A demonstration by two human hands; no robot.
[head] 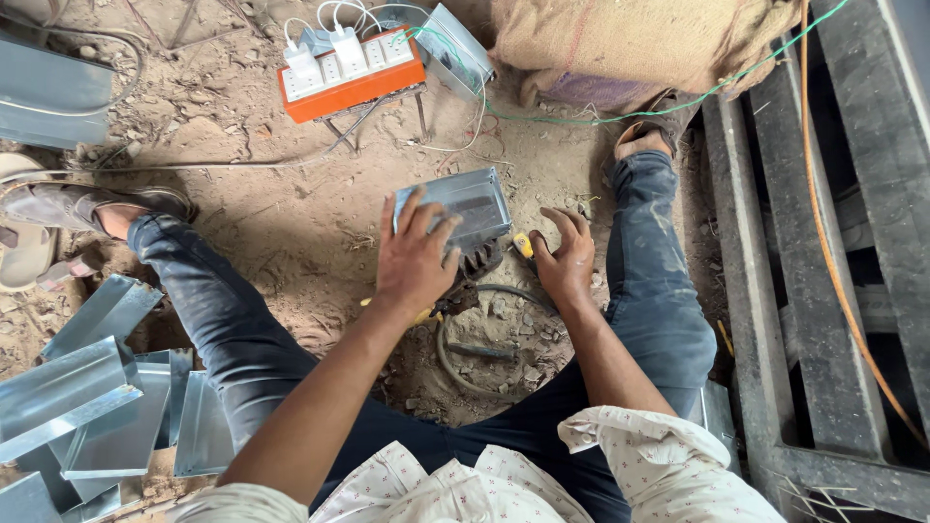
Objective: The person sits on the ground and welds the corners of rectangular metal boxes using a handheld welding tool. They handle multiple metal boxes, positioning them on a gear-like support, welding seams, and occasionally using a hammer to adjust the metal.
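I sit on a dirt floor with my legs spread. My left hand (415,258) grips the near edge of a small grey sheet-metal box (463,200) lying on the ground between my legs. My right hand (565,260) hovers just right of the box with its fingers curled and apart, over a yellow-and-black power tool (504,254) partly hidden under the box. The tool's dark cable (455,353) loops over the dirt toward me.
An orange power strip (351,70) with white plugs stands on a wire stand at the back. Bent sheet-metal pieces (92,397) pile at my left. A burlap sack (639,39) lies behind; a dark metal frame (775,291) with an orange cable runs along the right.
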